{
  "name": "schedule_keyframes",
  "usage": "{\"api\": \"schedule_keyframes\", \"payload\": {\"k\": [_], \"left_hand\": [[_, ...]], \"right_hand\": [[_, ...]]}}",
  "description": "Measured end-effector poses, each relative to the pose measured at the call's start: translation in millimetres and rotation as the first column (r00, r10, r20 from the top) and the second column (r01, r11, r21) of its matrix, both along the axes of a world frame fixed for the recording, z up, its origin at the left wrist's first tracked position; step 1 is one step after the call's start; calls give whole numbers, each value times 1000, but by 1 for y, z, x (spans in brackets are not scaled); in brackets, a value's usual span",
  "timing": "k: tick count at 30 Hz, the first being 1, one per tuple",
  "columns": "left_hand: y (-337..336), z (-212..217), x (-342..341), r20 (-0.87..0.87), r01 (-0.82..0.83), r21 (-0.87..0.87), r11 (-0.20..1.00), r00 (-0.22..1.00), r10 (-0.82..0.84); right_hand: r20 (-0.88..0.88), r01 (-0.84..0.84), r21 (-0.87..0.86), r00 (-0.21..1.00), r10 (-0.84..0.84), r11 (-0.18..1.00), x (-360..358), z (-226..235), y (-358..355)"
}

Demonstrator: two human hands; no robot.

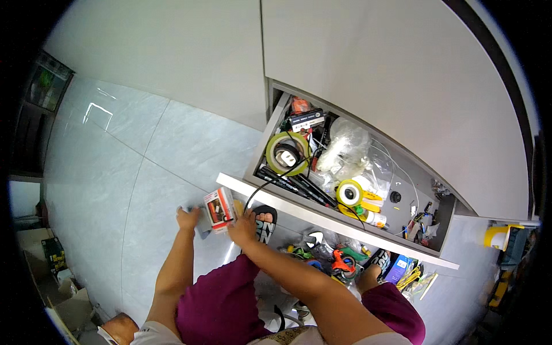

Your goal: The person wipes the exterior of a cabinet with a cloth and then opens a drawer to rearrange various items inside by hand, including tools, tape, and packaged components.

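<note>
Maroon shorts fill the near foreground, person's sitting or squatting low on the pale tile floor; both forearms reach forward from there. Left hand is curled round the left end of a small red-and-white box, with something grey tucked under it, can't tell what; right hand clamps the box's right side, fingers closed on it. So the box sits pinched between the two hands, just in front of the knees, held low and close, probably so it can be looked at. A black cable dangles from the drawer down past the right hand. Sandalled foot pokes out right behind, and a heap of tools and bright bits crowds the floor to the right; not much room that side. Left side is all open tile. Beyond, the open drawer juts out overhead, front edge close above the hands; it's packed with a big tape roll, a smaller yellow roll, plastic bags.
</note>
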State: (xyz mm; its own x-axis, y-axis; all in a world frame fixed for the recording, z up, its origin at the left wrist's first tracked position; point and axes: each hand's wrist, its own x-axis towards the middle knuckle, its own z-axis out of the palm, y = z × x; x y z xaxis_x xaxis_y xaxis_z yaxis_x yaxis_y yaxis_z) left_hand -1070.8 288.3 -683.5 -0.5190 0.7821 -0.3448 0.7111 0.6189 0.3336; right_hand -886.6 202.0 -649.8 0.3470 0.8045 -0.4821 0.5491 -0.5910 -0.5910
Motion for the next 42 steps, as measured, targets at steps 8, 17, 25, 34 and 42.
{"api": "schedule_keyframes", "payload": {"k": [8, 17, 25, 34, 42], "left_hand": [[66, 232, 126, 462, -140, 834, 534, 705, -538], [65, 304, 258, 60, 821, 548, 159, 151, -987], [143, 254, 349, -21, 937, -295, 186, 188, -982], [123, 214, 379, -173, 951, -244, 192, 152, -973], [115, 214, 380, -226, 956, -253, 150, 93, -970]], "right_hand": [[-310, -195, 696, 787, 534, 691, 160, 312, -31], [-174, 516, 149, 853, -492, 843, 398, 126, 65], [-425, 232, -136, 865, -268, 963, 376, 130, 106], [-348, 94, -185, 925, -155, 978, 398, 87, 99], [105, 42, 112, 993, -54, 993, 374, 194, 55]]}}
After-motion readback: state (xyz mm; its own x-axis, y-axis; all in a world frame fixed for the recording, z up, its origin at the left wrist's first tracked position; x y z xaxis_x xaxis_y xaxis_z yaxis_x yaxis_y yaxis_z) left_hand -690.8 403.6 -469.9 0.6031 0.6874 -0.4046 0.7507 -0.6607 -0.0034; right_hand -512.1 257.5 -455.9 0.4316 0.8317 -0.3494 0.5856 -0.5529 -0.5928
